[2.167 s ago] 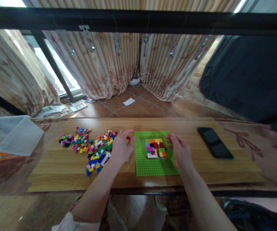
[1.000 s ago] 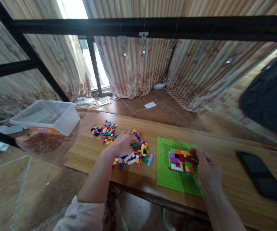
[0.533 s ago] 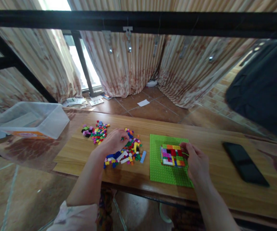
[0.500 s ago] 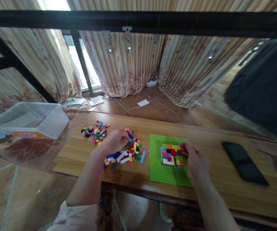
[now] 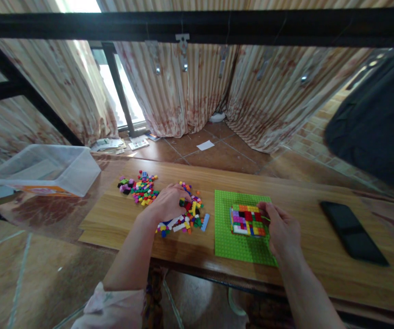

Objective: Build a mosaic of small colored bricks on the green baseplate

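My left hand point(image 5: 171, 202) is over the pile of loose toy building bricks point(image 5: 194, 209), fingers bent down among them with a gap between thumb and forefinger. No brick shows clearly in its grasp. My right hand point(image 5: 282, 228) is closed at the right edge of a multicoloured brick block point(image 5: 248, 221), thumb and forefinger against its upper right corner. Its other fingers are partly hidden. The block has a patchwork top of purple, red, orange, white and green, and is over the green studded baseplate point(image 5: 223, 242).
A second heap of small bricks point(image 5: 145, 192) lies further left, and a light blue brick point(image 5: 205, 222) sits beside the pile. A clear plastic bin point(image 5: 80, 171) stands at the table's left end. A black phone point(image 5: 353, 233) lies on the right. A dark rail point(image 5: 197, 27) crosses above.
My left hand has lowered slightly into the brick pile, its fingers spreading a little. My right hand stays at the block's edge. The whole view has shifted slightly.
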Available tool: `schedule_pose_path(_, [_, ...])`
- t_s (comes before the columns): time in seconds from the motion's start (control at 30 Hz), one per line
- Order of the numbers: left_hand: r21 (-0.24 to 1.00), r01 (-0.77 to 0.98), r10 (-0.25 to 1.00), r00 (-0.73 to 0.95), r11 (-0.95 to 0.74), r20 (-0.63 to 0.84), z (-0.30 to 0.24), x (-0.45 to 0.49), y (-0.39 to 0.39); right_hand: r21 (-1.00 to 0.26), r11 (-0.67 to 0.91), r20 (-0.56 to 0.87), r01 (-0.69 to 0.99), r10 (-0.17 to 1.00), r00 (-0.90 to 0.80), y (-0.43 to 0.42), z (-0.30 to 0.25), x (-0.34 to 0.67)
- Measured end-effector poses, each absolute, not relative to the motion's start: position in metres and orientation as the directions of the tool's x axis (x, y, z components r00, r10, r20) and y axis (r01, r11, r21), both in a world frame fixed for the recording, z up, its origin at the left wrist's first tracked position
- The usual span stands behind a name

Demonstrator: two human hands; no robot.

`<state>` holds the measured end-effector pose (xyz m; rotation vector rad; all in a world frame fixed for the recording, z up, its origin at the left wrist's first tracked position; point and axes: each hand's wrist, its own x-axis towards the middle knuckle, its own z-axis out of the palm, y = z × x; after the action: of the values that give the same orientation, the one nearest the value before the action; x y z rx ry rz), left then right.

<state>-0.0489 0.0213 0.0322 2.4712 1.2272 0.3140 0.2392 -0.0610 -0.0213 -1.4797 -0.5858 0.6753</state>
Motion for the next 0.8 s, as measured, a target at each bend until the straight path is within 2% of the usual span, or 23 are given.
schedule_pose_path(0.23, [0.43, 0.708, 0.796, 0.603, -0.56, 0.043, 0.032, -0.047, 0.02, -0.998, -0.047, -0.065, -0.045, 0.723, 0.688, -0.061, -0.021, 0.239])
schedule_pose_path(0.37, [0.633, 0.592, 0.791, 0.61, -0.5, 0.054, 0.036, -0.049, 0.02, -0.997, -0.038, -0.071, -0.064, 0.725, 0.685, -0.061, -0.018, 0.238])
schedule_pose_path(0.47, [0.814, 0.436, 0.76, 0.65, -0.385, 0.011, 0.041, -0.046, 0.017, -0.997, -0.033, -0.07, -0.068, 0.722, 0.688, -0.06, -0.017, 0.236])
schedule_pose_path(0.53, [0.881, 0.346, 0.739, 0.674, -0.322, 0.005, 0.044, -0.04, 0.014, -0.998, -0.033, -0.062, -0.055, 0.717, 0.694, -0.059, -0.017, 0.236])
schedule_pose_path(0.63, [0.919, 0.267, 0.731, 0.682, -0.289, 0.032, 0.045, -0.03, 0.009, -0.998, -0.033, -0.055, -0.045, 0.715, 0.696, -0.058, -0.018, 0.236])
schedule_pose_path(0.8, [0.917, 0.247, 0.728, 0.683, -0.312, 0.064, 0.036, -0.002, 0.002, -0.999, -0.034, -0.046, -0.031, 0.726, 0.686, -0.058, -0.019, 0.235])
